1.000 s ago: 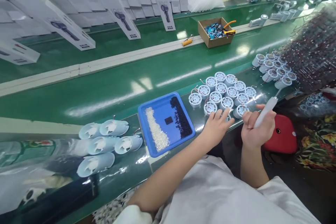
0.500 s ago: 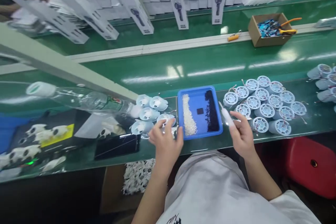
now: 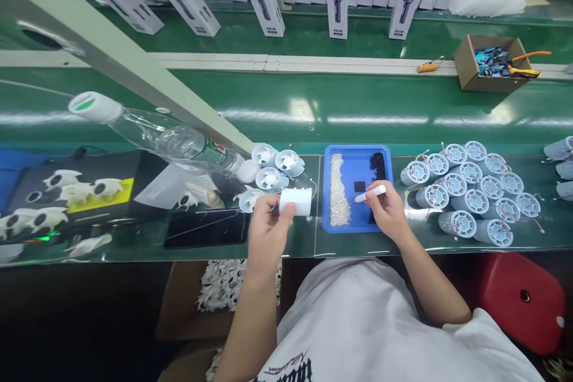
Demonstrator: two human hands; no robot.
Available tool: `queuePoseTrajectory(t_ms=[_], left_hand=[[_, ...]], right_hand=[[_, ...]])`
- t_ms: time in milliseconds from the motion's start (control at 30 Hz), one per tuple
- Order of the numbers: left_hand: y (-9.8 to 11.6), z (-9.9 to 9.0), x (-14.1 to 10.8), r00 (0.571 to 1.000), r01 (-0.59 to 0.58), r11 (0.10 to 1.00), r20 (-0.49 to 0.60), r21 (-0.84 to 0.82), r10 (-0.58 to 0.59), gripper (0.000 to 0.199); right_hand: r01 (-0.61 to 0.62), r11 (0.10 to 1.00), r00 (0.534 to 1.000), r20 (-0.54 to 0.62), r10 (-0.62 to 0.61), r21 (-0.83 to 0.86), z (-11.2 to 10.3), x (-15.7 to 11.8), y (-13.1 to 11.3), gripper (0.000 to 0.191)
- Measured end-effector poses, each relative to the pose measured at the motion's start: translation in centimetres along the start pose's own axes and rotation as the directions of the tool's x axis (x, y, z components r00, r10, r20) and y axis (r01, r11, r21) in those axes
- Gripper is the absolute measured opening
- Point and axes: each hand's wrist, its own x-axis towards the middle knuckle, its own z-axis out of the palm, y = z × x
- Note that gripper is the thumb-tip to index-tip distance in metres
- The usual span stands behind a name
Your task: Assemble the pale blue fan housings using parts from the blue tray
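My left hand (image 3: 267,234) is closed around a light-blue cylindrical fan housing (image 3: 299,200), which lies sideways left of the blue tray (image 3: 325,215). A thin wire sticks up by its right end. Over the tray, my right hand (image 3: 388,211) pinches a white pen-like tool (image 3: 376,191), its tip pointing left towards a strip of small white pieces (image 3: 339,194). Small black pieces (image 3: 377,165) lie along the tray's right side, partly hidden by that hand. Between the two strips is a small black square (image 3: 359,185).
Several fan housings (image 3: 475,202) with wires stand at right; others (image 3: 270,179) holding white fan blades stand at left, beside a plastic bottle (image 3: 179,142). A black phone-like slab (image 3: 205,228) lies near the front edge. A cardboard box (image 3: 469,65) and a slanted post (image 3: 179,86) stand farther back.
My left hand has taken up a fan housing from the left group. My right hand has moved left over the tray with the white tool, whose tip now points left. The view has shifted.
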Motion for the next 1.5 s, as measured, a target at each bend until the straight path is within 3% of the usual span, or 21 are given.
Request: queuePoseTrajectory(t_ms=[100,233,433,633,933,1333,1500], left_hand=[[1.5,-0.6,0.1,0.988,0.136,0.931,-0.024,-0.337,-0.153,0.043],[2.4,-1.2,0.3,0.970,0.218,0.841,0.015,-0.495,-0.242,0.047],[2.0,-1.6,0.2,0.953,0.289,0.776,0.094,-0.561,-0.287,0.041],[1.8,-1.8,0.1,0.938,0.330,0.714,0.127,-0.618,-0.324,0.042],[1.8,-1.2,0.1,0.902,0.380,0.632,0.121,-0.675,-0.413,0.048],[1.6,-1.2,-0.2,0.861,0.444,0.564,0.157,-0.697,-0.483,0.050],[1.8,-0.8,-0.2,0.842,0.482,0.557,0.181,-0.677,-0.509,0.045]], right_hand=[[-0.021,1.000,1.000,0.014,0.021,-0.010,0.0,0.0,0.2,0.025],[-0.024,0.999,0.999,0.032,0.025,-0.037,-0.1,0.0,0.3,0.026],[0.120,0.965,0.993,0.039,-0.114,-0.232,-0.3,0.5,-0.5,0.024],[0.205,0.947,0.954,-0.164,-0.249,-0.248,-1.2,1.1,-0.2,0.024],[0.251,0.930,0.959,-0.064,-0.278,-0.270,-1.1,0.6,0.8,0.025],[0.323,0.900,0.924,-0.107,-0.367,-0.293,-1.1,0.8,1.3,0.023],[0.289,0.926,0.957,0.054,-0.284,-0.243,-1.1,0.8,0.8,0.019]])
